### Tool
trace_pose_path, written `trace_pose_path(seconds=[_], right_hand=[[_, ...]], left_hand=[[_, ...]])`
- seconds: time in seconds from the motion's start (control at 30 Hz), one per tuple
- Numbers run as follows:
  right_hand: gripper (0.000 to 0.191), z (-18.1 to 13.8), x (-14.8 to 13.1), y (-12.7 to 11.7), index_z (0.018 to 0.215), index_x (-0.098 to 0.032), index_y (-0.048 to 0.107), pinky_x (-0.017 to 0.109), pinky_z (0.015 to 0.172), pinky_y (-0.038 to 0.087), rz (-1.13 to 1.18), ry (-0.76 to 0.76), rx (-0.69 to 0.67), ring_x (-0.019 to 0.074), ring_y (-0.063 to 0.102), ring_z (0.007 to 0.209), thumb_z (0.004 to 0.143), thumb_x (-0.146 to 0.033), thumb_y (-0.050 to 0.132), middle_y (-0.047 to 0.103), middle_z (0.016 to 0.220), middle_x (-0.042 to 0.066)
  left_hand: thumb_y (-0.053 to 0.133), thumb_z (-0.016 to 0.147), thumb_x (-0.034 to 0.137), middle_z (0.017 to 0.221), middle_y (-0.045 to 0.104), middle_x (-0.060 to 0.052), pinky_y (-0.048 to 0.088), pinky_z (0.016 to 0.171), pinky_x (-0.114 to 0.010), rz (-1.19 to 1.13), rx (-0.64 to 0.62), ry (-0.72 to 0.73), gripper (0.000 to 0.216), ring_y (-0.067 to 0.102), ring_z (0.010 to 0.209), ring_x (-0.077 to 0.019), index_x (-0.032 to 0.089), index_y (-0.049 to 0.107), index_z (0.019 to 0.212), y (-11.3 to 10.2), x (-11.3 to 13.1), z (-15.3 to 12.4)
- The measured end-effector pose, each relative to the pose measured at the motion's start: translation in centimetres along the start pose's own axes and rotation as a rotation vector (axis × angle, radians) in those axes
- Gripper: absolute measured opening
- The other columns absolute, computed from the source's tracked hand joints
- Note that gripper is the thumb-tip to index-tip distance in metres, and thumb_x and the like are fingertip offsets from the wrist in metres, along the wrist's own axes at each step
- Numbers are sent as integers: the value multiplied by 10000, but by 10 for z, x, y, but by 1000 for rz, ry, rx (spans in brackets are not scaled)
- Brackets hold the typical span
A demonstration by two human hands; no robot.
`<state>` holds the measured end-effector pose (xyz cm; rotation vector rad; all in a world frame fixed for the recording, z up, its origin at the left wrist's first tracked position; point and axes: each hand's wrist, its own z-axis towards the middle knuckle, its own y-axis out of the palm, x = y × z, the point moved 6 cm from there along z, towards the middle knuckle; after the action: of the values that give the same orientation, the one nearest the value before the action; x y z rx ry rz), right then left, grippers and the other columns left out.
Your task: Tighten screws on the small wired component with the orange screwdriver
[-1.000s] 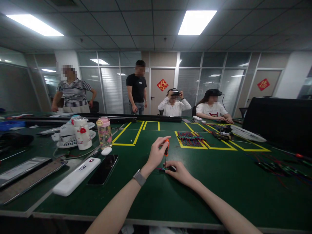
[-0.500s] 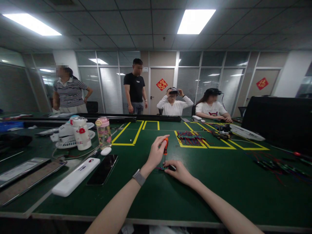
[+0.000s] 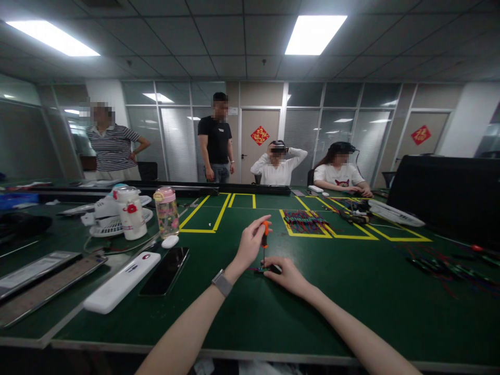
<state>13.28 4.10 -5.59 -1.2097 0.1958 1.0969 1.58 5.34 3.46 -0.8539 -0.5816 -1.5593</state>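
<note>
The green table [image 3: 351, 307], a broad flat surface with a dull, matte look, is spread under and all around the screwdriver [image 3: 265, 240]. Well to the left of the screwdriver a long white slab [image 3: 123, 281] of smooth, round-edged plastic is laid, and between it and the screwdriver a black phone [image 3: 166, 271] is set, glossy face up. Beyond the screwdriver, slightly to its right, a bundle of coloured wires [image 3: 304, 221] is framed by yellow tape. The left hand [image 3: 248, 245], with a watch [image 3: 221, 283] on its wrist, is closed on the screwdriver from the left, thumb and fingertips pinched on the orange-and-black grip, so that the tool is held upright. The right hand [image 3: 288, 277] is laid low just right of the screwdriver's tip, its fingers curled narrowly onto a small dark part [image 3: 273, 269], which sits on the table directly beneath that tip, thin leads trailing to its left. A screw is judged to be worked here. The slim steel shaft is best held plumb, light pressure is applied downward, the handle is rolled between the fingertips, and the part is pinned hard against spinning. Whether the tip is seated cannot be told.
</note>
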Motion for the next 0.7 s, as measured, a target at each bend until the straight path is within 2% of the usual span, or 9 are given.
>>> trace_pose_path(seconds=[0.17,0.3,0.4,0.5,0.57,0.7], right_hand=[[132,0,-1,0,850,-176,703,363,899,476,1,-10,7,241,654,968,749,-155,620,726,960,69],[124,0,-1,0,852,-178,700,364,899,478,2,-2,15,244,650,980,747,-178,634,724,972,69],[119,0,-1,-1,848,-177,699,365,902,477,2,-2,11,244,651,976,745,-189,641,724,972,68],[121,0,-1,0,848,-174,701,365,907,475,6,2,4,244,650,981,743,-186,642,725,962,69],[125,0,-1,0,852,-174,702,368,911,474,8,2,3,244,650,984,745,-186,639,725,963,71],[128,0,1,1,862,-177,700,372,921,471,11,3,-2,245,649,995,751,-198,638,720,987,76]], left_hand=[[526,871,307,906,558,-37,476,779,-275,206,59,117,241,570,825,-147,216,672,1039,-4,11,-4],[410,932,276,1005,554,-49,446,867,-293,255,18,178,301,560,920,-151,238,653,1104,-2,17,-6],[402,937,265,1014,589,-48,465,834,-285,186,-30,170,323,581,896,-146,230,591,1196,1,16,-6],[523,883,302,934,582,-34,472,795,-278,256,48,172,277,573,847,-146,229,633,1126,-3,15,-5],[561,858,317,954,574,-37,472,813,-283,294,88,174,260,573,875,-153,234,658,1086,-6,15,-5],[446,916,330,1025,609,-58,514,724,-261,138,15,80,337,631,820,-140,231,583,1207,-3,7,-3]])
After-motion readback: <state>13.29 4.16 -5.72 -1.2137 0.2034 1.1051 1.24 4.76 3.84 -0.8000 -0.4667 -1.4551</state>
